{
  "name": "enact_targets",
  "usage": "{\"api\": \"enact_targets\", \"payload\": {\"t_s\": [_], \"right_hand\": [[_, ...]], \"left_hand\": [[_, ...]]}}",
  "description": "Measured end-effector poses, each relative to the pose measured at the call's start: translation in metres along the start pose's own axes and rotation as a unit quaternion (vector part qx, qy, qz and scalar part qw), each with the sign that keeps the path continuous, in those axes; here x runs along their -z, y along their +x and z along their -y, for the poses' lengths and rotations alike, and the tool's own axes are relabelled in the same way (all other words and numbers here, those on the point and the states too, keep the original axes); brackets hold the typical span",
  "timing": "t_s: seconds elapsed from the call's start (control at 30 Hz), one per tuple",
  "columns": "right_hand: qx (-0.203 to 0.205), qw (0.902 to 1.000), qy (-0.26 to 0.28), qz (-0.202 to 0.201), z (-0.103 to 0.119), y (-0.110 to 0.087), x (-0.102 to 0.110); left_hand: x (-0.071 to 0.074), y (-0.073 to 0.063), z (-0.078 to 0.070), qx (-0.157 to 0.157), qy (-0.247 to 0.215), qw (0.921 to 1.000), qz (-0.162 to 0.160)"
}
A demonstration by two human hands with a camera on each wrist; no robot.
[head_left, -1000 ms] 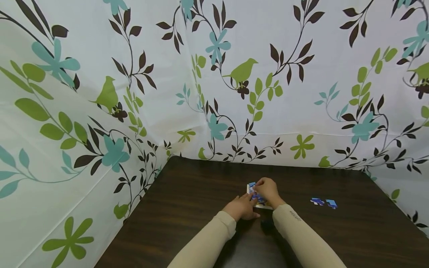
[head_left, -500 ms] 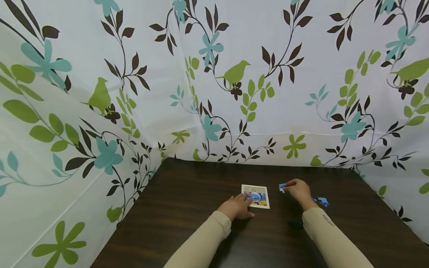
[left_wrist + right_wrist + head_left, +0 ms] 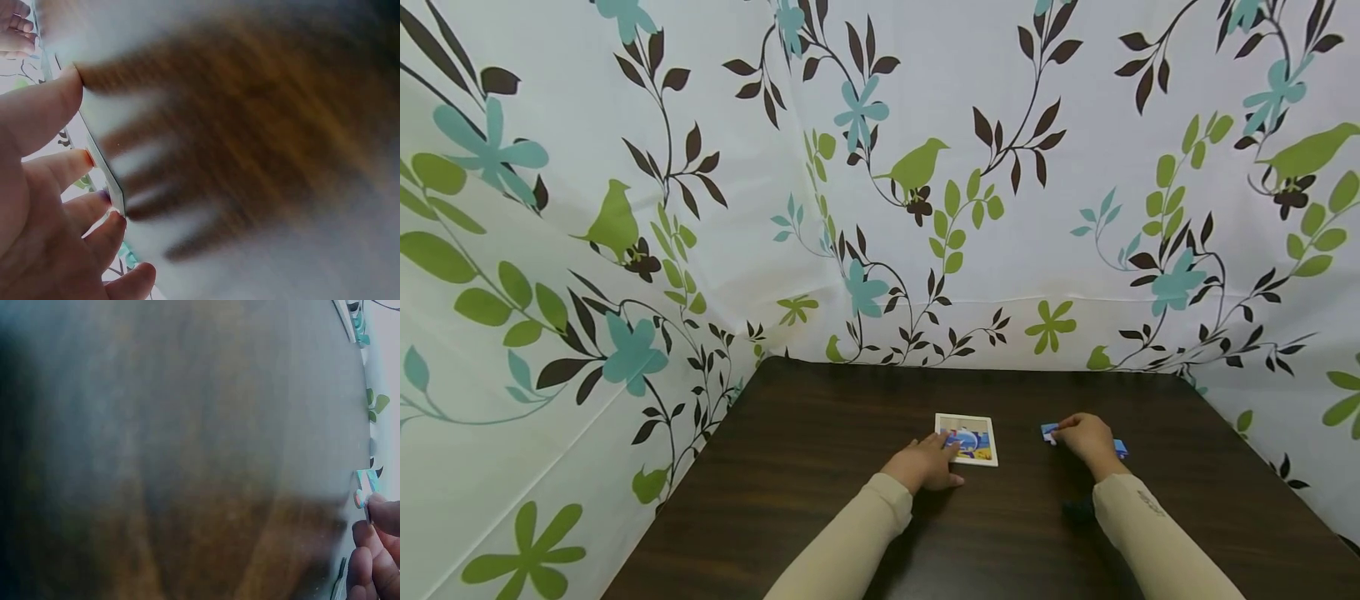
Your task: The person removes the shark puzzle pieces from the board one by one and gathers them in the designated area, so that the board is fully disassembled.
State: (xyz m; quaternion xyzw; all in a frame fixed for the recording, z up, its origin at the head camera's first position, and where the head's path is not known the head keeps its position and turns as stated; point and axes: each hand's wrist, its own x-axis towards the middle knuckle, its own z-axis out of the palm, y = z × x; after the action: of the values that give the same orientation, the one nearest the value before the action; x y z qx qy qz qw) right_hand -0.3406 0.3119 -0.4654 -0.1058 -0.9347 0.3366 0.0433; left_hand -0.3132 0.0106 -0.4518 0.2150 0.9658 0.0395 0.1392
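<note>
A small square jigsaw tray [image 3: 994, 443] with a pale rim lies on the table, with colourful pieces across its lower part and a bare beige strip along its top. My left hand [image 3: 923, 464] rests at the tray's left side, fingers extended over the picture. In the left wrist view, the thumb and fingertips of that hand [image 3: 62, 206] meet the tray's edge. To the right of the tray, my right hand [image 3: 1088, 440] pinches a blue-and-white jigsaw piece [image 3: 1048, 432] between thumb and fingers, low over the table. The right wrist view shows this jigsaw piece [image 3: 367, 482] upright in the pinch.
Another blue jigsaw piece [image 3: 1121, 448] lies just right of my right hand, partly hidden by it. The dark wood table [image 3: 820, 433] ends at a white curtain [image 3: 880, 325] printed with leaves and birds, behind and on the left.
My right hand has lifted from the tray with the jigsaw piece and moved right, towards the loose pieces. My left hand stays at the tray. The head view has turned slightly right.
</note>
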Motion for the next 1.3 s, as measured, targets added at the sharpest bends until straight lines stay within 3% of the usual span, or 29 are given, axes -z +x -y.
{"api": "enact_targets", "payload": {"t_s": [0.53, 1.3], "right_hand": [[-0.011, 0.9992, -0.037, -0.002, 0.0016, -0.0010, 0.0007], [-0.007, 0.9991, -0.040, -0.013, -0.0008, -0.0001, -0.0027]], "left_hand": [[0.0019, -0.0021, -0.0007, -0.003, -0.009, 1.0000, -0.002], [-0.0021, 0.0017, 0.0010, 0.005, -0.001, 1.0000, 0.005]]}}
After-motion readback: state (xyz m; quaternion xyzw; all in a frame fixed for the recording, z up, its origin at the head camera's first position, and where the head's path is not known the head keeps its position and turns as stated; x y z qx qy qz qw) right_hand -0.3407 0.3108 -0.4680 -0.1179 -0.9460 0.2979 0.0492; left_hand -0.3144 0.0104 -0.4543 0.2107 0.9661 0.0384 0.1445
